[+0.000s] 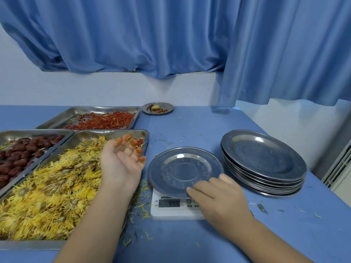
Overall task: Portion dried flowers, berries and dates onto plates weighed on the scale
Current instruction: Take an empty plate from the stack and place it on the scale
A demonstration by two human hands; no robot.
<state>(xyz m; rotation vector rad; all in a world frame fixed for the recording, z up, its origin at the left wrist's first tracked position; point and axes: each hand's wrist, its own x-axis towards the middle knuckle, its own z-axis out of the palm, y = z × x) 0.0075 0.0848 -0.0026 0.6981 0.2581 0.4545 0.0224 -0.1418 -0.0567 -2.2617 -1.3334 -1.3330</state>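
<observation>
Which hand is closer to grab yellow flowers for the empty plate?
Probably the left hand: it hovers open over the yellow dried flowers in their steel tray. The right hand touches the round steel plate on the white scale.

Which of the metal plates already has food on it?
The small plate at the table's far edge; the weighing plate and the stack are bare.

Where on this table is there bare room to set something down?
Bare tabletop lies behind the scale, between the filled plate at the back and the plate stack. Another patch is at the near edge, in front of the scale. The left side is crowded with three trays.
</observation>
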